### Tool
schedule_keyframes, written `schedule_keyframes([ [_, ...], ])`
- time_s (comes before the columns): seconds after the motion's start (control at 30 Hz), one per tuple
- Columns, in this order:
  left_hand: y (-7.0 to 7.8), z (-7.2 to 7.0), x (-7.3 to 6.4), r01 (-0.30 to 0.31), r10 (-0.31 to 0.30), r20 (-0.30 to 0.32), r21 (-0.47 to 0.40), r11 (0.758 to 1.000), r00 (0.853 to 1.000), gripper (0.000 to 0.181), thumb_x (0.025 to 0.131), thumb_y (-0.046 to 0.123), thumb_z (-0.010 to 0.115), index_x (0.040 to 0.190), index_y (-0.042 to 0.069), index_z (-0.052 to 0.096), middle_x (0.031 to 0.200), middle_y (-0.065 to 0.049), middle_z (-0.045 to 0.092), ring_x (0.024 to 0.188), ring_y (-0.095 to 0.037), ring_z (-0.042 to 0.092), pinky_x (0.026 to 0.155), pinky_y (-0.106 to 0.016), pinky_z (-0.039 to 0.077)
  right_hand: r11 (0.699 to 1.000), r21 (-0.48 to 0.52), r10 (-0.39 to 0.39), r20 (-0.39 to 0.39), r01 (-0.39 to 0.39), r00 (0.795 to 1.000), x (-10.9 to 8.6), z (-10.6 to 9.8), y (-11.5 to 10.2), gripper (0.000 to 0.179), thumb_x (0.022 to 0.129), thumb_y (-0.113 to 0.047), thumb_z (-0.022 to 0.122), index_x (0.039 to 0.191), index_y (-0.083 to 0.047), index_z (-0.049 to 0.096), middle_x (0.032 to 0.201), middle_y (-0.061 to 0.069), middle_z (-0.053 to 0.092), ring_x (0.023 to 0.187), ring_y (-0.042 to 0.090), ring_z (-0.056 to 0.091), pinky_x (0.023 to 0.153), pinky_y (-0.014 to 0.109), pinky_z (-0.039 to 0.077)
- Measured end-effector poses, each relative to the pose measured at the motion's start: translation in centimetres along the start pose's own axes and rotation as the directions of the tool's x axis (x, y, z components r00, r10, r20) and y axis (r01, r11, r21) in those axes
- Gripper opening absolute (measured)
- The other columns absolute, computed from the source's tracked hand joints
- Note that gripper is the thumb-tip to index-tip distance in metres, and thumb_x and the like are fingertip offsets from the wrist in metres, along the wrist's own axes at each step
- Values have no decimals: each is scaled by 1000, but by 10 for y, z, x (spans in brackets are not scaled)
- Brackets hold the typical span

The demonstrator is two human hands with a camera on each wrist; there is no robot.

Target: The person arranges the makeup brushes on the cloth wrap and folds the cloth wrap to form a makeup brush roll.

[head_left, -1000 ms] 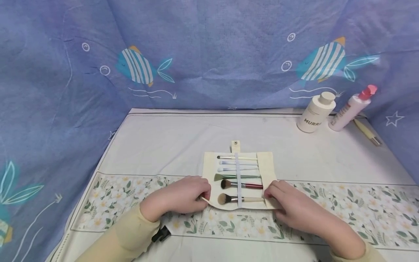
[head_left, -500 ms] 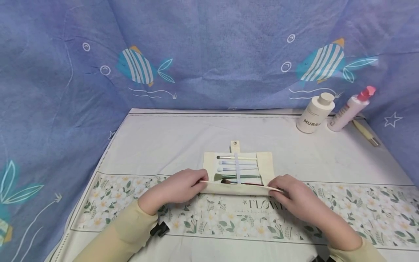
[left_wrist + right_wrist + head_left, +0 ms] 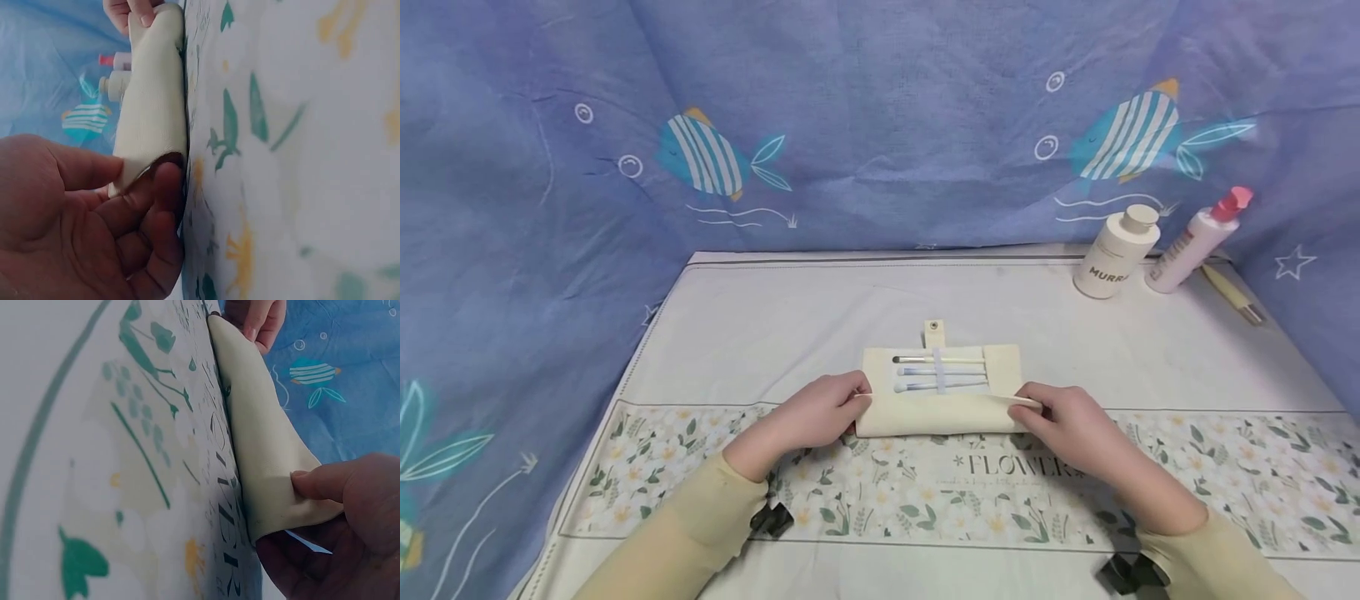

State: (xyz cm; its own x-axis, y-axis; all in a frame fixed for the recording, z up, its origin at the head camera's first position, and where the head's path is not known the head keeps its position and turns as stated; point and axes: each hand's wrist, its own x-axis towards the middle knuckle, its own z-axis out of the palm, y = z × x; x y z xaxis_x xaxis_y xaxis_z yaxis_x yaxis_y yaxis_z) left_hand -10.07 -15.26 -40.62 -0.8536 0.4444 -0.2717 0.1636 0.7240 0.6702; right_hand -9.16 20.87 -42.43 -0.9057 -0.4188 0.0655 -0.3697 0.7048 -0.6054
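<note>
A cream fabric brush roll (image 3: pixel 936 417) lies on the table with its near part folded over toward the far side. My left hand (image 3: pixel 829 408) pinches the left end of the folded edge between thumb and fingers. At the other end my right hand (image 3: pixel 1071 425) pinches the right corner of that edge, thumb on the outer side in the right wrist view. Beyond the fold, a few slim makeup brushes (image 3: pixel 943 372) show under a pale elastic band (image 3: pixel 938 379). The fold hides the larger brushes. A snap tab (image 3: pixel 934 332) sticks out from the far edge.
A white bottle (image 3: pixel 1116 252) and a pink-topped pump bottle (image 3: pixel 1198 242) stand at the back right. Beside them lies a pale-handled brush (image 3: pixel 1232 293). A blue fish-print curtain (image 3: pixel 880 125) hangs behind the table (image 3: pixel 790 325), whose cover has a floral band.
Both hands have lifted the roll's near edge and folded it away from me, covering the green, red and large pale brushes. The table lettering beneath is now uncovered.
</note>
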Motion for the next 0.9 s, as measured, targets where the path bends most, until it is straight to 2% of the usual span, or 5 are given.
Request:
schedule_keyframes([
  [0.37,0,-1,17,82,-82,-13,-5,997,997,19,109,21,46,100,12,59,64,-2,65,53,-18,60,54,-31,47,993,-15,116,34,-115,993,13,4,0,25,105,-27,63,83,-19,54,60,-8,38,52,7,38,53,24,34],
  [0.53,15,7,11,52,-25,-144,192,980,989,22,104,22,54,123,13,61,105,-7,71,85,-22,67,78,-37,56,987,-36,159,55,-157,986,17,5,-2,24,105,-24,62,84,-17,54,60,-7,37,52,10,38,53,25,33],
  [0.63,31,18,2,-52,127,-160,404,913,979,44,101,23,59,144,14,55,144,-10,59,129,-28,58,110,-48,49,985,-49,170,57,-167,984,18,5,-4,22,105,-23,61,85,-17,55,60,-6,37,52,11,38,53,26,34],
  [0.73,43,31,-6,-185,246,-30,572,799,969,61,102,31,59,158,11,41,164,-10,39,152,-32,34,124,-54,31,983,-54,181,59,-178,982,20,5,-6,21,106,-25,60,87,-16,56,60,-5,38,53,12,39,52,26,33],
  [0.9,52,45,-13,-273,223,161,654,706,961,78,105,42,55,165,9,19,174,-7,14,160,-25,15,130,-46,19,980,-84,180,19,-178,983,20,7,-11,10,102,-21,64,101,-11,62,69,1,54,61,17,51,56,33,43],
])
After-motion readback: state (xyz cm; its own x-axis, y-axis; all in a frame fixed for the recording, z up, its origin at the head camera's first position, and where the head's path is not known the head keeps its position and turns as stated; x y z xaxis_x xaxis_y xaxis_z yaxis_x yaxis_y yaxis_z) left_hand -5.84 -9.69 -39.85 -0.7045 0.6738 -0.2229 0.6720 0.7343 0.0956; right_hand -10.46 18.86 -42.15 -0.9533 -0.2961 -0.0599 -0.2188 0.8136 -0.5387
